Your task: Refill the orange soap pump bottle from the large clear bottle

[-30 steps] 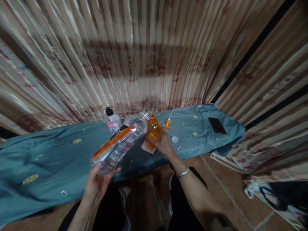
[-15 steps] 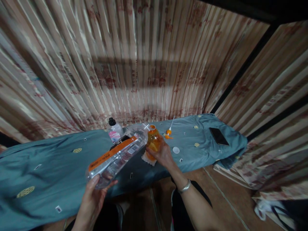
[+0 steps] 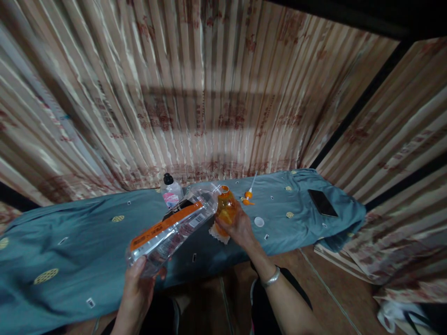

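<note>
My left hand (image 3: 139,279) grips the base end of a large clear plastic bottle (image 3: 186,225) with an orange and black label. The bottle lies tilted, its neck at the upper right, by the open mouth of an orange translucent bottle (image 3: 226,202). Whether the two rims touch I cannot tell. My right hand (image 3: 239,228) is wrapped round the orange bottle, which stands upright on a pale scallop-edged cloth or paper (image 3: 219,236). Whether liquid is flowing cannot be made out.
Behind the large bottle stands a clear bottle with a black cap (image 3: 171,191). An orange pump head (image 3: 248,195), a white round cap (image 3: 259,222) and a black phone (image 3: 322,203) lie on the blue-green cloth (image 3: 104,251). Curtains (image 3: 195,116) hang behind.
The camera view has shifted slightly, so everything sits a little further right and lower. Both hands keep their holds, and the bottles stay neck to mouth.
</note>
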`<state>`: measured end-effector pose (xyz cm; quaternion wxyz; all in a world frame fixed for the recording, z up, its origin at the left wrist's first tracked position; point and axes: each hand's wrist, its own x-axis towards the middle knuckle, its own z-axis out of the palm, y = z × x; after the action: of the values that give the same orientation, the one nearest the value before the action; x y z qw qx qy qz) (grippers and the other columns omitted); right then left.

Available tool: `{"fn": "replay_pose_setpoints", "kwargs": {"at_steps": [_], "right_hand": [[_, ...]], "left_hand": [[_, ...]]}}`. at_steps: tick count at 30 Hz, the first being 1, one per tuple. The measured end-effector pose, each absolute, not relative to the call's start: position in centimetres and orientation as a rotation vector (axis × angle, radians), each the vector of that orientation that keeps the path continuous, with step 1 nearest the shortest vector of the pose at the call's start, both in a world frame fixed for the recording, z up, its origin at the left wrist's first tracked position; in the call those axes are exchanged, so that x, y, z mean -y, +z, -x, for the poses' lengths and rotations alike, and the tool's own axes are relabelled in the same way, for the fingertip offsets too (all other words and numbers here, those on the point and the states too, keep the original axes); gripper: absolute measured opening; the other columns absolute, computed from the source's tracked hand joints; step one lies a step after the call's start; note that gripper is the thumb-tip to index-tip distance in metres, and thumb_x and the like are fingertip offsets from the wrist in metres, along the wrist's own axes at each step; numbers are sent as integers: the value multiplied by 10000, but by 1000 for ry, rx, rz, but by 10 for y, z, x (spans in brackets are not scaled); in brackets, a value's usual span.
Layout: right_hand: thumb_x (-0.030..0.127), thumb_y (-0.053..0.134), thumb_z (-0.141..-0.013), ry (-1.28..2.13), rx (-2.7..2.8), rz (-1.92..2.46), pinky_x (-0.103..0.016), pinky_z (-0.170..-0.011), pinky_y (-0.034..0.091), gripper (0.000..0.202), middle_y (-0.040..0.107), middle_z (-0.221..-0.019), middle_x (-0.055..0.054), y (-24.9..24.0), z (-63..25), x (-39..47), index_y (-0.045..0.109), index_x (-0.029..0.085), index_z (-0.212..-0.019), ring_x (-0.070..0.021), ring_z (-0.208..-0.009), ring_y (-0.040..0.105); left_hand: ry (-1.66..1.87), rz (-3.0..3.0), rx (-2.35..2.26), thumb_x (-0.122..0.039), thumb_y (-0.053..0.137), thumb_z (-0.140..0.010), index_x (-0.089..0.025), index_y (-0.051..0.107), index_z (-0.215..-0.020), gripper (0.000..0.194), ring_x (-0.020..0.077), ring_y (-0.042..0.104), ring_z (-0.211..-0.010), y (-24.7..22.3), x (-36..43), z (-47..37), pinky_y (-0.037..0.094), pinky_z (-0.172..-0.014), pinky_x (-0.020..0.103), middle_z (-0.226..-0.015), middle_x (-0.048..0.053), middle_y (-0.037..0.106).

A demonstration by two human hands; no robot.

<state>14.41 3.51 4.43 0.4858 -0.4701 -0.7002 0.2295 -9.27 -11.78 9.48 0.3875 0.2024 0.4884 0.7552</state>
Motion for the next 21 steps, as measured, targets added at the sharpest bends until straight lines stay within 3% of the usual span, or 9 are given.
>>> {"fn": "replay_pose_setpoints", "kwargs": {"at_steps": [3, 8, 15, 21], "right_hand": [[337, 899, -828, 559, 1691, 1134, -555, -1124, 661, 781, 793, -1427, -148, 43, -143, -36, 621, 242, -1552, -377, -1297, 789], [347, 903, -822, 570, 1673, 1143, -545, -1105, 669, 797, 816, -1367, -151, 40, -144, -37, 616, 236, -1557, -370, -1254, 808], [370, 888, -842, 598, 1672, 1130, -566, -1142, 647, 747, 787, -1431, -166, 42, -144, -36, 631, 226, -1528, -382, -1308, 786], [376, 881, -842, 610, 1652, 1128, -585, -1117, 655, 760, 806, -1387, -169, 42, -143, -36, 622, 227, -1541, -380, -1266, 802]], "left_hand": [[1972, -567, -1227, -559, 982, -676, -218, 784, -1094, 574, 171, 667, -571, 99, 118, 85, 404, -370, 217, -899, 16, 795], [1955, -554, -1207, -608, 973, -685, -240, 758, -1136, 621, 96, 510, -454, 104, 117, 79, 357, -386, 180, -767, -12, 754], [1998, -441, -1146, -598, 1066, -561, -236, 781, -1061, 680, 115, 648, -545, 107, 118, 75, 366, -380, 165, -920, -32, 775], [1959, -431, -1160, -606, 1061, -587, -263, 803, -1133, 694, 130, 663, -593, 105, 123, 78, 399, -416, 180, -947, -10, 801]]}}
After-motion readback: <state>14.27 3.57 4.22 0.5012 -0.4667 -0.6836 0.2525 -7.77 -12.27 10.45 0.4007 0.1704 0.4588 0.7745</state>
